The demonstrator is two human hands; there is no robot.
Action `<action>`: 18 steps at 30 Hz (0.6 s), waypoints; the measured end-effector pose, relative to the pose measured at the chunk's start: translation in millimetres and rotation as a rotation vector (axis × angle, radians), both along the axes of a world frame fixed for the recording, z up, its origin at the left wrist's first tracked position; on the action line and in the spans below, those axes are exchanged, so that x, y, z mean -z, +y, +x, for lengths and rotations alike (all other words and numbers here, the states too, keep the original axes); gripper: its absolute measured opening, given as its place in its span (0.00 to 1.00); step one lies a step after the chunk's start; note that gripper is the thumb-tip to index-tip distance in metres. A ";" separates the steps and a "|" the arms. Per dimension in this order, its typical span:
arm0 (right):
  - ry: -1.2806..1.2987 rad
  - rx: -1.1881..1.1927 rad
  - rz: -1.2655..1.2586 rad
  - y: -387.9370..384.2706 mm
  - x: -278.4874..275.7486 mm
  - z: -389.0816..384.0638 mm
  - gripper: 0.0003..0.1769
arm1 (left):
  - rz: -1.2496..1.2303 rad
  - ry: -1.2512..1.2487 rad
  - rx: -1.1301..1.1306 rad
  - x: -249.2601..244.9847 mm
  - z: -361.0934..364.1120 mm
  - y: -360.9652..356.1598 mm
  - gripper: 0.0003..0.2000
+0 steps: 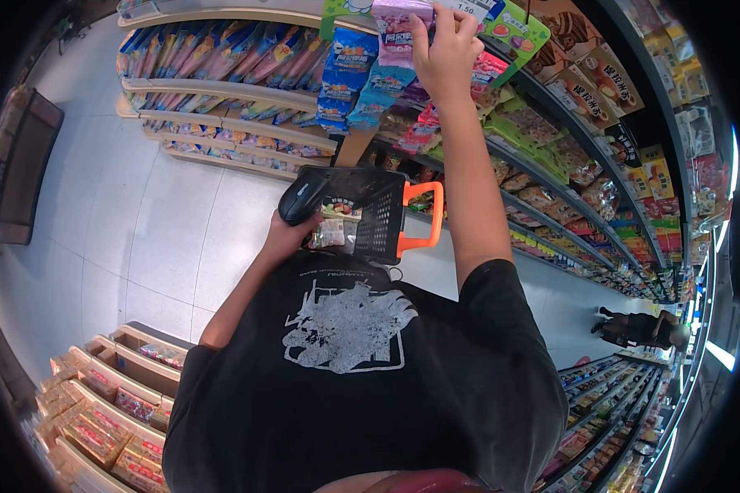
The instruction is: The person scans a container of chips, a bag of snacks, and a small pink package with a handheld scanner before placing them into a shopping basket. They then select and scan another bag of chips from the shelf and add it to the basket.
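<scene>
My right hand (450, 49) reaches up to the display at the top, its thumb and fingers closed at the upper edge of a pink candy packet (396, 37). Below and beside it hang blue packets (349, 70) and turquoise packets (382, 90). Lower down, my left hand (290, 237) is wrapped round a black, rounded handheld device (302, 197) that looks like a barcode scanner. Just beside that hand is a black shopping basket (380, 226) with an orange handle (423, 215). Inside the basket lie a few small food packets (329, 233).
Shelves of bagged goods (214, 53) stand at the upper left, and a long snack shelf (567, 148) runs down the right. Boxed goods fill a shelf (99, 411) at the lower left. Another person (641, 329) is farther along the aisle.
</scene>
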State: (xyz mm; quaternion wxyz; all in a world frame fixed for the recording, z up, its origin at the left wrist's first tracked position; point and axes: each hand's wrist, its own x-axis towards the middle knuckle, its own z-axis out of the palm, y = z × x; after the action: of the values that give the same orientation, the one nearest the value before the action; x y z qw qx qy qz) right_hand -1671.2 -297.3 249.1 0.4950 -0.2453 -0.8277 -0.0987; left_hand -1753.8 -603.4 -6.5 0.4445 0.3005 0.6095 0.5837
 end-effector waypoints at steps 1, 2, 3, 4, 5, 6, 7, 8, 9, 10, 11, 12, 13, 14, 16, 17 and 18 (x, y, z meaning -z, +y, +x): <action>0.001 -0.003 0.020 2.9 2.3 -0.3 0.22 | 0.001 0.000 -0.001 -1.1 0.1 -0.2 0.16; 0.002 -0.007 0.040 4.6 4.4 -0.7 0.22 | -0.002 -0.003 -0.001 -1.7 -0.2 -0.6 0.15; -0.003 -0.010 0.026 4.2 5.5 0.1 0.21 | -0.005 -0.006 -0.001 -2.5 -0.1 -0.7 0.15; -0.008 -0.013 0.011 3.0 6.4 1.5 0.21 | -0.007 -0.009 -0.001 -2.7 -0.2 -0.8 0.15; -0.013 -0.016 -0.003 2.6 7.6 2.2 0.21 | 0.000 -0.017 0.002 -2.1 -0.6 -0.9 0.14; -0.011 -0.011 0.010 4.1 9.1 2.0 0.21 | 0.007 -0.025 0.005 -1.3 -0.8 -0.8 0.14; -0.009 -0.007 0.023 6.7 10.9 1.1 0.21 | 0.013 -0.033 0.008 -0.8 -1.3 -0.8 0.13; -0.007 -0.002 0.035 9.3 12.5 0.5 0.21 | 0.018 -0.038 0.011 -1.2 -1.6 -0.9 0.13; -0.007 -0.021 0.039 12.8 13.9 1.3 0.21 | 0.021 -0.042 0.015 -2.4 -0.8 -0.5 0.13; -0.008 -0.039 0.044 16.1 15.2 1.5 0.22 | 0.025 -0.047 0.020 -3.7 -0.6 -0.5 0.12; -0.009 -0.058 0.049 17.6 15.8 1.6 0.22 | 0.021 -0.038 0.017 -5.6 -0.3 -0.5 0.12; -0.013 -0.057 0.048 17.3 15.3 1.6 0.22 | 0.018 -0.030 0.013 -7.7 -0.1 -0.4 0.12; -0.018 -0.056 0.048 16.4 14.2 1.4 0.22 | 0.014 -0.022 0.009 -8.9 0.0 -0.7 0.12; -0.022 -0.056 0.047 15.6 13.7 1.2 0.22 | 0.018 -0.014 0.002 -7.9 0.0 -0.9 0.12; -0.017 -0.010 0.065 24.0 19.6 1.2 0.22 | 0.027 0.001 -0.009 -4.0 0.5 -0.2 0.13; -0.015 0.014 0.074 28.0 21.7 0.5 0.22 | 0.022 -0.008 -0.010 -2.2 0.4 -0.1 0.13; 0.006 0.009 0.076 29.3 20.0 -1.0 0.22 | 0.018 -0.016 -0.010 -0.7 0.1 -0.2 0.13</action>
State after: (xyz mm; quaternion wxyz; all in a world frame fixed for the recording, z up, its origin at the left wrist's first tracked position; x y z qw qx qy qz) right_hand -1672.2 -268.1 229.1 0.5062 -0.2302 -0.8207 -0.1317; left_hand -1753.6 -603.6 -5.8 0.4438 0.2968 0.6020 0.5938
